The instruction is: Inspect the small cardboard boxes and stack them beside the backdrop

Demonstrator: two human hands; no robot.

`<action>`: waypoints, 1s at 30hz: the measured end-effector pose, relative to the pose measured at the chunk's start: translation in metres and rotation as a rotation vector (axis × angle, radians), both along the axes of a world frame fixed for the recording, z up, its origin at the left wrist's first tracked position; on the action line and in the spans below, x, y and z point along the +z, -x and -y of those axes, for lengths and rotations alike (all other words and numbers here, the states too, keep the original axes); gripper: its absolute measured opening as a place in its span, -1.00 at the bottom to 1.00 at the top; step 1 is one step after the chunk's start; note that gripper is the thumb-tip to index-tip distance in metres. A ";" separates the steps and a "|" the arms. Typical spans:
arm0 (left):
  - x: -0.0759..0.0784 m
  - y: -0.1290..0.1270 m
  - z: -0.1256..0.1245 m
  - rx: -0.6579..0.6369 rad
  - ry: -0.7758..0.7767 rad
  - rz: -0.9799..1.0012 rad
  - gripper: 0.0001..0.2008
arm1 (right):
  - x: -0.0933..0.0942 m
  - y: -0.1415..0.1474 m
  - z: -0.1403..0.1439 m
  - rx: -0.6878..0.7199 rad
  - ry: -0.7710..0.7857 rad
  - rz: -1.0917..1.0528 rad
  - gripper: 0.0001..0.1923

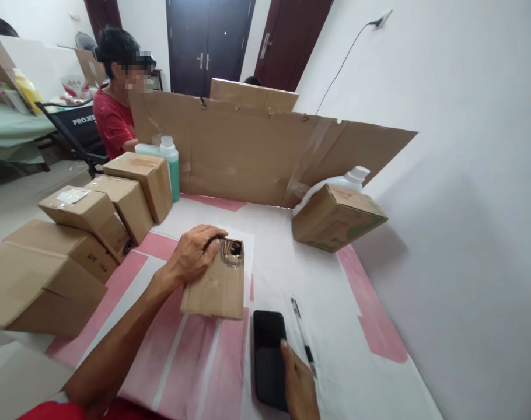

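A small brown cardboard box (215, 287) lies on the table, its far end torn open and covered with clear tape. My left hand (194, 252) rests on the box's far left corner, fingers curled over the taped opening. My right hand (299, 386) lies at the near edge, with the thumb touching a black phone (269, 357) that lies flat, screen dark. A pen (301, 334) lies just right of the phone.
Several sealed cardboard boxes (90, 224) line the left side. A green bottle (171, 163) and a cardboard screen (265, 153) stand at the back. A tilted box (335, 219) leans by a white jug (350, 178) near the wall. A person in red (114, 116) sits behind.
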State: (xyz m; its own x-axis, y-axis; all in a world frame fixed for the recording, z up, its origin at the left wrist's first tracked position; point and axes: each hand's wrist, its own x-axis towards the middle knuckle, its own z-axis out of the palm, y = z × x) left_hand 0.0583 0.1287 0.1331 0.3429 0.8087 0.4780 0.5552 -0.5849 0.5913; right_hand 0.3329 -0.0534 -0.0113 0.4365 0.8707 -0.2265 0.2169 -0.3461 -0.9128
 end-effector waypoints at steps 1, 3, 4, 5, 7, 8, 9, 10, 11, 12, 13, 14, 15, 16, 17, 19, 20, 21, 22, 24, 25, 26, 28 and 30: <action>-0.001 0.000 -0.007 0.001 0.034 0.011 -0.69 | -0.010 -0.002 0.003 0.018 0.036 0.058 -0.32; -0.002 0.000 -0.020 -0.008 0.104 0.043 -0.68 | -0.023 -0.003 0.009 0.048 0.089 0.180 -0.28; -0.003 0.000 -0.026 -0.014 0.135 0.061 -0.69 | -0.027 -0.004 0.011 0.069 0.111 0.253 -0.28; -0.004 0.000 -0.032 -0.020 0.161 0.080 -0.69 | -0.029 -0.004 0.011 0.090 0.149 0.335 -0.29; -0.005 0.001 -0.041 -0.034 0.199 0.120 -0.69 | -0.030 -0.005 0.011 0.124 0.251 0.505 -0.35; -0.006 0.003 -0.046 -0.040 0.213 0.144 -0.67 | -0.030 -0.006 0.010 0.137 0.290 0.581 -0.39; -0.007 0.005 -0.050 -0.048 0.229 0.174 -0.64 | -0.029 -0.006 0.009 0.150 0.311 0.645 -0.43; -0.009 0.008 -0.053 -0.055 0.244 0.202 -0.59 | -0.027 -0.007 0.009 0.164 0.319 0.694 -0.46; -0.012 0.012 -0.056 -0.057 0.259 0.245 -0.53 | -0.024 -0.008 0.008 0.177 0.322 0.731 -0.49; -0.017 0.016 -0.059 -0.047 0.278 0.315 -0.48 | -0.021 -0.008 0.007 0.182 0.331 0.762 -0.52; -0.023 0.020 -0.061 -0.023 0.302 0.403 -0.44 | -0.016 -0.008 0.005 0.175 0.349 0.790 -0.53; -0.031 0.024 -0.062 0.011 0.330 0.496 -0.40 | -0.012 -0.007 0.003 0.157 0.365 0.811 -0.54; -0.041 0.027 -0.062 0.052 0.360 0.581 -0.37 | -0.007 -0.004 -0.001 0.134 0.360 0.821 -0.54; -0.053 0.029 -0.060 0.092 0.393 0.645 -0.34 | -0.003 0.001 -0.006 0.115 0.317 0.809 -0.54; -0.066 0.029 -0.056 0.126 0.426 0.674 -0.33 | 0.002 0.009 -0.013 0.108 0.235 0.763 -0.54; -0.092 0.027 -0.043 0.159 0.487 0.646 -0.32 | 0.007 0.031 -0.030 0.158 0.026 0.557 -0.44; -0.105 0.025 -0.033 0.167 0.516 0.626 -0.33 | 0.009 0.045 -0.039 0.213 -0.069 0.414 -0.35; -0.115 0.023 -0.023 0.175 0.540 0.605 -0.34 | 0.011 0.058 -0.049 0.269 -0.147 0.267 -0.27; -0.123 0.022 -0.012 0.184 0.552 0.587 -0.34 | 0.012 0.071 -0.058 0.314 -0.207 0.132 -0.23; -0.131 0.025 0.009 0.223 0.551 0.555 -0.36 | 0.016 0.090 -0.071 0.362 -0.254 -0.070 -0.28; -0.130 0.029 0.019 0.243 0.544 0.541 -0.39 | 0.019 0.095 -0.075 0.360 -0.252 -0.125 -0.34; -0.127 0.036 0.029 0.257 0.536 0.520 -0.41 | 0.021 0.098 -0.077 0.348 -0.242 -0.158 -0.37; -0.113 0.051 0.048 0.265 0.514 0.448 -0.46 | 0.027 0.097 -0.076 0.294 -0.214 -0.198 -0.36; -0.094 0.066 0.067 0.269 0.492 0.356 -0.49 | 0.032 0.093 -0.072 0.222 -0.208 -0.261 -0.25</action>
